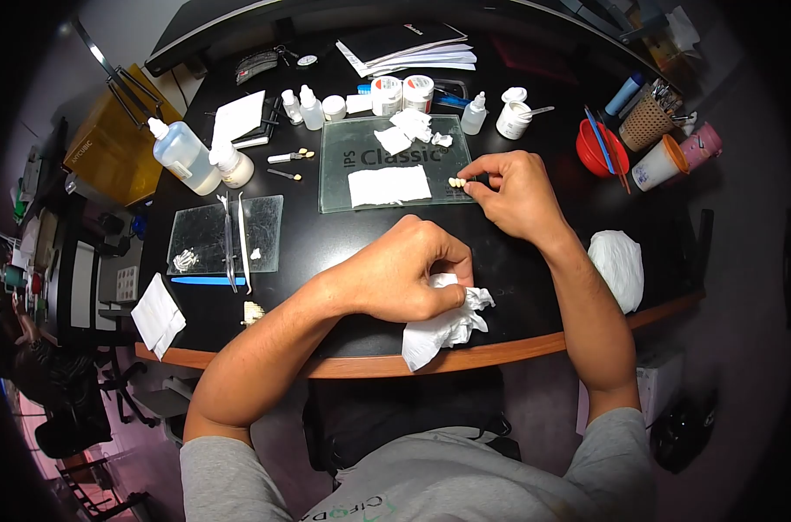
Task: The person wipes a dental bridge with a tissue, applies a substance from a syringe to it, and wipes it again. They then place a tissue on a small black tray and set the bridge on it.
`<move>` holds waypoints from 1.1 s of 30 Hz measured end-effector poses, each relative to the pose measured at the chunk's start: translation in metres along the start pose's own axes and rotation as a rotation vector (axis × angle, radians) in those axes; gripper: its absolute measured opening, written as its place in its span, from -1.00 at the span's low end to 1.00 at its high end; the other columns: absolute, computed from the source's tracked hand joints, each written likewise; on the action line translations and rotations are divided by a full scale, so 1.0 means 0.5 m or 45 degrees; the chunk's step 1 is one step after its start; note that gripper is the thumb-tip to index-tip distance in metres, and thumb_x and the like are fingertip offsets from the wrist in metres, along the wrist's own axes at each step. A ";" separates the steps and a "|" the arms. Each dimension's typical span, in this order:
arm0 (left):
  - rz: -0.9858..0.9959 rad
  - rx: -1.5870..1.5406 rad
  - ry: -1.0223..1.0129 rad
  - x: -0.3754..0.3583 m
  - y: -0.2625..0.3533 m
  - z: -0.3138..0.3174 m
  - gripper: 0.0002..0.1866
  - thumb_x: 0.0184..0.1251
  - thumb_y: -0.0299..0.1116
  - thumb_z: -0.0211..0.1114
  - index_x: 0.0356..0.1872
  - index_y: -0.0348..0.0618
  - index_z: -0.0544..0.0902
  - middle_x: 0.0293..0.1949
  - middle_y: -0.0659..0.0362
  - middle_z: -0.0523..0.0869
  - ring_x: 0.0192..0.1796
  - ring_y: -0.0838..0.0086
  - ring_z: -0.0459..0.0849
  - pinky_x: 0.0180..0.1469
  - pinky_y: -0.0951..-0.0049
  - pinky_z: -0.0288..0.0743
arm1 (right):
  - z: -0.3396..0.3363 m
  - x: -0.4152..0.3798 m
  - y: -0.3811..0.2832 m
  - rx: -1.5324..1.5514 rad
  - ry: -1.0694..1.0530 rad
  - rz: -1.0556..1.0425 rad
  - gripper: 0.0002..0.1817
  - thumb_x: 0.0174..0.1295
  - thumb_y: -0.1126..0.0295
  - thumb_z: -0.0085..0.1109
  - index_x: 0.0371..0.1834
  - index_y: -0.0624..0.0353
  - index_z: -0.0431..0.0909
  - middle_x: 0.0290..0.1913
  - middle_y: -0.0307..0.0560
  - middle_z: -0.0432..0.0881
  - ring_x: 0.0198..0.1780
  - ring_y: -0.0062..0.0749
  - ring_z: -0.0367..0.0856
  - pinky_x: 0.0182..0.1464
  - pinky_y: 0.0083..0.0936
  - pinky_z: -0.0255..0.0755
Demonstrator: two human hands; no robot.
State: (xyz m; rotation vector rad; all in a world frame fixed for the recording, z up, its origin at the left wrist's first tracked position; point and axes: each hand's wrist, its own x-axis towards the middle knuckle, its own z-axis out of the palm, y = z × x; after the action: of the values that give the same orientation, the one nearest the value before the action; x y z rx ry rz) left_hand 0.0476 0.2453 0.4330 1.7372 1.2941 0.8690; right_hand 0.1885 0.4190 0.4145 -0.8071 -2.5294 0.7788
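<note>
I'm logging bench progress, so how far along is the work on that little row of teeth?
Set out already: tissue pad on the glass slab, bottles behind. In hand: right hand pinches the tooth piece at the slab's edge; left hand grips a crumpled tissue. Left untouched: instruments on the smaller glass plate.

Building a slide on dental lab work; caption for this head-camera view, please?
Right hand pinches a small row of teeth at the glass slab; left hand grips crumpled tissue.

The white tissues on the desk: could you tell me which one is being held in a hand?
The crumpled tissue at the desk's near edge, gripped by the left hand. The folded tissue lies flat on the glass slab, untouched, and the right hand holds none.
</note>
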 end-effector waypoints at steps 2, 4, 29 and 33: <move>0.000 0.002 0.005 0.000 -0.001 0.001 -0.83 0.09 -0.43 0.32 -0.34 -0.30 0.78 -0.53 0.07 0.74 -0.51 0.43 0.66 -0.40 0.41 0.48 | -0.001 0.000 -0.001 -0.007 -0.011 0.007 -0.83 0.20 0.54 0.39 -0.14 0.23 0.82 -0.30 0.03 0.83 -0.31 -0.51 0.77 -0.10 -0.49 0.66; -0.005 0.012 0.010 0.000 -0.003 0.002 -0.83 0.09 -0.43 0.33 -0.34 -0.30 0.78 -0.52 0.07 0.75 -0.50 0.43 0.67 -0.40 0.41 0.49 | -0.006 -0.001 -0.010 -0.020 -0.038 0.039 -0.82 0.20 0.54 0.38 -0.13 0.22 0.82 -0.27 0.04 0.84 -0.27 -0.50 0.78 -0.07 -0.48 0.66; -0.300 -0.323 0.716 0.010 -0.032 -0.027 -0.86 0.39 -0.48 0.28 -0.21 -0.37 0.73 -0.39 0.18 0.78 -0.35 0.66 0.67 -0.27 0.56 0.50 | -0.038 -0.028 -0.056 0.952 -0.181 -0.246 -0.71 0.30 0.70 0.28 0.08 0.34 0.59 -0.02 -0.07 0.70 0.03 -0.50 0.74 0.14 -0.55 0.65; -0.303 -0.410 0.715 0.013 -0.041 -0.023 -0.87 0.39 -0.50 0.28 -0.18 -0.36 0.71 -0.36 0.18 0.78 -0.33 0.64 0.67 -0.24 0.58 0.50 | -0.020 -0.030 -0.059 0.932 -0.111 -0.316 -0.71 0.28 0.71 0.30 0.06 0.33 0.62 0.00 -0.10 0.70 0.04 -0.46 0.75 0.18 -0.52 0.64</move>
State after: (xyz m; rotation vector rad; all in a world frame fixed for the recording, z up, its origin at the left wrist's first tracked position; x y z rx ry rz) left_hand 0.0302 0.2573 0.4205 1.0949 1.5693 1.3943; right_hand 0.1927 0.3937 0.4373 -0.2115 -2.0889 1.5256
